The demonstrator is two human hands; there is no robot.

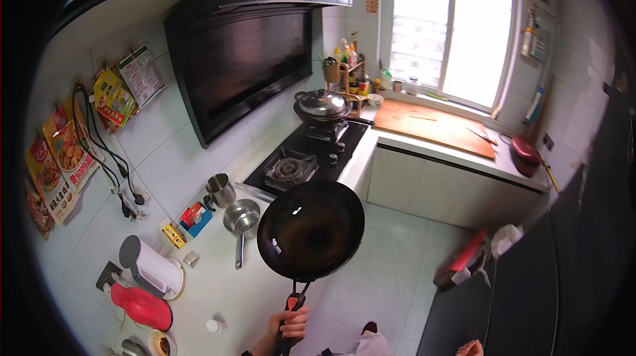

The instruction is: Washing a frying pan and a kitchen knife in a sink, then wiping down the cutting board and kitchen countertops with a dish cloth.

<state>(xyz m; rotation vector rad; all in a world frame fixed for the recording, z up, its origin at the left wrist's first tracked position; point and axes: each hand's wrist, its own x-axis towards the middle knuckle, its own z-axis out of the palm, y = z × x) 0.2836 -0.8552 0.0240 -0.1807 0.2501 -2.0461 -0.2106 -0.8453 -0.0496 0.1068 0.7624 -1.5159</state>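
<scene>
My left hand (pixel 290 327) is wrapped around the handle (pixel 283 340) of a black wok (pixel 313 231). The wok is held up in front of me, over the counter's edge and the floor, its dark inside turned towards me with nothing in it. Beyond it, a gas stove (pixel 318 157) has a bare left burner (pixel 289 168). On the rear burner sits a lidded pot (pixel 323 105). Only part of my right hand (pixel 469 348) shows, at the bottom edge; its fingers look curled, but whether it holds anything is cut off.
A steel saucepan (pixel 242 217) and a steel mug (pixel 221 190) stand left of the wok. Nearby are a white kettle (pixel 156 269) and a red thermos jug (pixel 141 306). A knife (pixel 482 136) lies on a wooden cutting board (pixel 432 127). Dark cabinet fronts (pixel 521 276) border the floor's right side.
</scene>
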